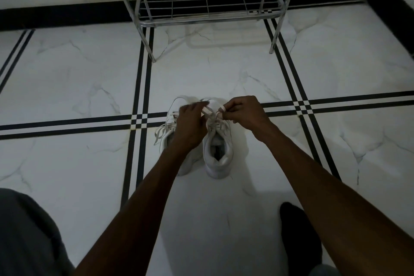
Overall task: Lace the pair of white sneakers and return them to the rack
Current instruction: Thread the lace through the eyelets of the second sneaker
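On the marble floor (224,208) just below the middle of my view, the two white sneakers sit side by side, toes pointing to twelve o'clock toward the rack (206,0). I see the right sneaker (218,152) nearly whole: its collar opening faces me and its heel is at six o'clock. The left sneaker (167,139) lies touching or just beside it at nine o'clock, mostly hidden under my left wrist.

My left hand (190,125) hovers over the tongue area, fingers curled in and pinched on one strand of the lace (207,110), which runs up and out toward one o'clock. My right hand (244,114), at three o'clock from the left one, is clenched with thumb and forefinger gripping the other strand, a short pale bit showing at the fingertips. The two strands cross between my hands, above the right sneaker's eyelets. Which eyelets are already threaded I cannot tell; the light is dim and the laces blur together.

A loose lace (163,130) from the left sneaker trails off at nine o'clock, one loop arching up toward eleven and flat ends lying on the tile.

The rack, a metal wire frame, stands at twelve o'clock against the wall, well apart from the sneakers, with its lowest grid shelf bare. Black double stripes cross the floor beside the sneakers. A dark foot (300,237) shows at five o'clock and a grey-clothed knee (26,231) at seven.
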Available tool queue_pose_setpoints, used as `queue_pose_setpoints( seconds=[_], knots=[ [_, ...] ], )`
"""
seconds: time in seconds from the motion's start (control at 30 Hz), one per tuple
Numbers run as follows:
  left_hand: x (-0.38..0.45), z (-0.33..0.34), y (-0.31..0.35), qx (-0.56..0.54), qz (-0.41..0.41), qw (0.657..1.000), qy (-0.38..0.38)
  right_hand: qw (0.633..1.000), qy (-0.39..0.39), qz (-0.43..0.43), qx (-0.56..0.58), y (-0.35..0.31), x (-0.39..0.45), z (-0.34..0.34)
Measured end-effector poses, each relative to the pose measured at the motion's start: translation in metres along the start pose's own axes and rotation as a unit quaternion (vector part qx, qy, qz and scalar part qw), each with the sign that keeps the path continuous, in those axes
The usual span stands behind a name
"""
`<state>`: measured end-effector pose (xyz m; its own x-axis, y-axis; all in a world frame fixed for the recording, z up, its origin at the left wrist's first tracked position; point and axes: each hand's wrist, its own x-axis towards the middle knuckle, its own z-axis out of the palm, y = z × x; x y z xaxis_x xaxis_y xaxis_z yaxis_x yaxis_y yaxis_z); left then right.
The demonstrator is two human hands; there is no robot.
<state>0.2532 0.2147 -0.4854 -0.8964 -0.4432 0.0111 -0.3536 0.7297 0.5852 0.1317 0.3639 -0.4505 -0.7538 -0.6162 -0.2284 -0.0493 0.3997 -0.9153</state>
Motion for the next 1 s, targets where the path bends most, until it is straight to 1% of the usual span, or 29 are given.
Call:
queue_pose_setpoints(
  seconds=[0.03, 0.07, 0.1, 0.13, 0.17, 0.2, 0.23, 0.27, 0.33, 0.4, 0.47, 0.53, 0.63, 0.7, 0.73, 0.77, 0.8, 0.83, 0.87, 0.9, 0.93, 0.97, 1.0],
  knots=[
    [-0.001, -0.002, -0.001, 0.049, -0.005, 0.999, 0.012, 1.000, -0.011, 0.013, 0.021, -0.001, -0.001, -0.001],
    [-0.003, -0.004, -0.002, 0.074, -0.012, 0.997, 0.033, 0.999, -0.021, 0.029, 0.038, -0.003, -0.002, -0.001],
    [-0.005, -0.008, 0.002, 0.071, -0.009, 0.996, 0.057, 0.997, -0.028, 0.048, 0.057, -0.005, -0.004, -0.002],
    [-0.007, -0.014, 0.005, 0.038, -0.007, 0.997, 0.073, 0.994, -0.035, 0.065, 0.078, -0.006, -0.005, -0.004],
    [-0.010, -0.023, 0.010, -0.044, -0.023, 0.996, 0.079, 0.991, -0.044, 0.083, 0.098, -0.006, -0.005, -0.005],
    [-0.011, -0.031, 0.011, -0.145, -0.053, 0.985, 0.074, 0.986, -0.054, 0.105, 0.114, -0.005, -0.005, -0.006],
    [-0.010, -0.036, 0.009, -0.232, -0.083, 0.967, 0.069, 0.981, -0.061, 0.131, 0.130, -0.005, -0.006, -0.006],
    [-0.009, -0.041, 0.004, -0.290, -0.102, 0.948, 0.082, 0.974, -0.062, 0.159, 0.148, -0.003, -0.006, -0.006],
    [-0.010, -0.049, -0.007, -0.314, -0.114, 0.934, 0.129, 0.958, -0.040, 0.210, 0.191, 0.005, -0.005, -0.006],
    [-0.013, -0.053, -0.019, -0.266, -0.124, 0.940, 0.174, 0.940, 0.003, 0.248, 0.235, 0.013, -0.004, -0.009],
    [-0.015, -0.056, -0.035, -0.162, -0.144, 0.956, 0.196, 0.925, 0.049, 0.275, 0.256, 0.023, -0.004, -0.013],
    [-0.018, -0.056, -0.048, -0.051, -0.179, 0.964, 0.190, 0.919, 0.080, 0.294, 0.250, 0.031, -0.004, -0.014],
    [-0.025, -0.051, -0.053, 0.058, -0.232, 0.956, 0.169, 0.907, 0.118, 0.304, 0.265, 0.041, -0.003, -0.012],
    [-0.028, -0.046, -0.056, 0.120, -0.250, 0.948, 0.157, 0.892, 0.153, 0.310, 0.292, 0.049, -0.002, -0.017],
    [-0.029, -0.044, -0.057, 0.139, -0.243, 0.947, 0.156, 0.884, 0.165, 0.315, 0.304, 0.051, -0.004, -0.020],
    [-0.029, -0.042, -0.058, 0.149, -0.218, 0.951, 0.161, 0.882, 0.177, 0.318, 0.301, 0.054, -0.003, -0.023],
    [-0.029, -0.039, -0.058, 0.151, -0.182, 0.956, 0.172, 0.892, 0.190, 0.307, 0.271, 0.057, -0.004, -0.026],
    [-0.027, -0.036, -0.055, 0.135, -0.139, 0.964, 0.180, 0.914, 0.199, 0.281, 0.213, 0.064, -0.001, -0.028],
    [-0.024, -0.033, -0.049, 0.101, -0.097, 0.975, 0.175, 0.938, 0.203, 0.250, 0.128, 0.068, -0.002, -0.030],
    [-0.022, -0.030, -0.039, 0.061, -0.059, 0.985, 0.150, 0.956, 0.198, 0.210, 0.042, 0.069, -0.002, -0.032],
    [-0.018, -0.026, -0.031, 0.028, -0.024, 0.994, 0.106, 0.972, 0.173, 0.160, -0.021, 0.067, -0.004, -0.032],
    [-0.016, -0.021, -0.023, 0.011, 0.006, 0.999, 0.052, 0.986, 0.125, 0.104, -0.048, 0.060, -0.006, -0.029],
    [-0.014, -0.015, -0.018, 0.022, 0.032, 0.999, -0.001, 0.994, 0.065, 0.054, -0.075, 0.052, -0.008, -0.024]
  ],
)
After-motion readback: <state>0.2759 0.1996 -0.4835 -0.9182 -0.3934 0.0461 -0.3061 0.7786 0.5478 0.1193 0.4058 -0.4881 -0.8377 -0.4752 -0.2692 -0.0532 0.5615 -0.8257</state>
